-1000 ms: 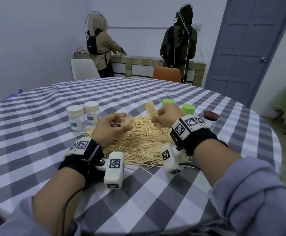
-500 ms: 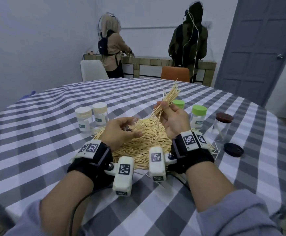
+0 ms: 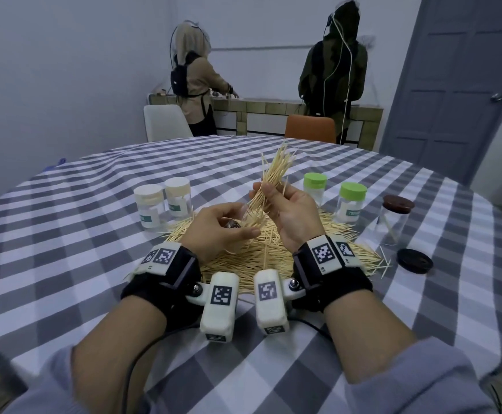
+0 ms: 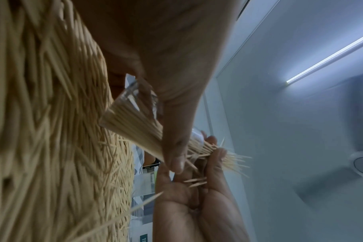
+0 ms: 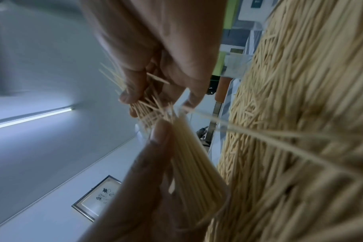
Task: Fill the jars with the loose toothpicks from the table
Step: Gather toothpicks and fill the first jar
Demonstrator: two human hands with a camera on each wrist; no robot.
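At the bottom centre of the head view, the left hand (image 3: 222,231) is gripping a small clear jar (image 4: 133,121), tilted with its mouth toward the right hand; its fingers are curling round the glass. The left wrist view is showing this jar already packed with toothpicks along most of its width.

Just right of it, the right hand (image 3: 288,213) is pinching a bundle of toothpicks (image 3: 269,186) between thumb and fingers, with the lower ends meeting the jar mouth and the upper ends fanning toward the top centre of the frame. Judgement: the step in hand is feeding this bundle into the held jar.

Beneath both hands, a large pile of loose toothpicks (image 3: 276,258) is lying on the checked table (image 3: 64,264), so most of the stock is still waiting to be jarred.

Farther out, two white-lidded jars (image 3: 166,204) are standing at centre left and two green-lidded jars (image 3: 333,195) at centre right; their fill level cannot be told. At the right edge, a brown-lidded jar (image 3: 393,222) is holding only a few sticks, and a loose dark lid (image 3: 414,260) is lying on the cloth in front of it.

Judgement: the task is at an early-to-middle stage.
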